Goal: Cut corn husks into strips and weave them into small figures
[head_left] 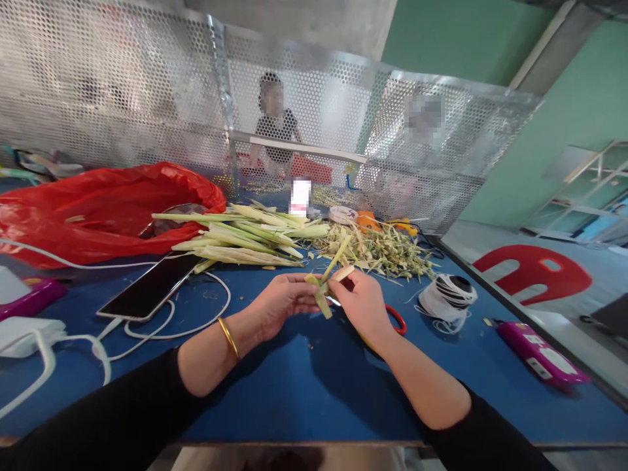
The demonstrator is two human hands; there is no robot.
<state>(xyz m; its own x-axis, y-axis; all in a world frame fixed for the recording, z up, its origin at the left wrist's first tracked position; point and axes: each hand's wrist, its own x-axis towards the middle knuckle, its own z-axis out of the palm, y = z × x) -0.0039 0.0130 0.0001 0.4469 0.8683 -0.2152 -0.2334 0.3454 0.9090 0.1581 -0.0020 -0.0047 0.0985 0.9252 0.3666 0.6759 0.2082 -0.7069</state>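
Both hands meet over the middle of the blue table, around a small folded piece of pale green leaf strips (pixel 321 294). My left hand (pixel 287 297), with a gold bangle at the wrist, pinches the piece from its left side. From the other side my right hand (pixel 363 304) grips a strip of it between thumb and fingers. One narrow strip sticks up from the fold and another hangs down. Partly hidden under my right hand lie scissors with a red handle (pixel 397 319). Beyond the hands rests a pile of long pale green leaves (pixel 250 235).
Dried plant bits (pixel 392 252) are heaped behind my right hand. A spool of white and black thread (pixel 447 297) and a purple packet (pixel 542 353) stand right. Left are a red plastic bag (pixel 112 209), a phone (pixel 152 288) and white cables. People sit behind a perforated metal screen (pixel 314 91).
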